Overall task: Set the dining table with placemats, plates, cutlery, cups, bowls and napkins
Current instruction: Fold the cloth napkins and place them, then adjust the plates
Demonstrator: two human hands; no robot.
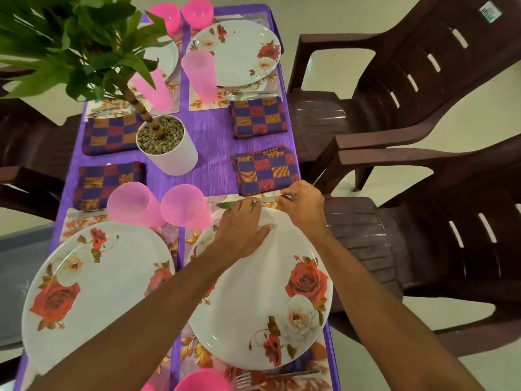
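Closest to us, at the bottom edge, sits a pink bowl [203, 380] with a fork [277, 375] beside it. Past them is a big rose plate [262, 292] on a flowery placemat [194, 354]. Both arms reach over this plate to a knife [267, 199]. The knife lies flat on the placemat just past the plate's far rim, near a checked napkin [266, 170]. The left hand [242, 230] is spread flat with straight fingers, and the tips touch the knife. The right hand [303, 206] pinches the handle end of the knife with curled fingers.

I think the knife is being lined up. The right hand is close to the desk's edge, so a big push could send the knife off onto the floor. The left arm is just beside a pink cup [183, 208], and a bump could tip it. Pressing on the plate could slide it too.

The desk [214, 136] is long and has a purple cloth on it. It holds more plates, cups and napkins, and a potted plant [166, 145]. Brown plastic chairs [423, 244] stand around it on a pale floor [372, 371].
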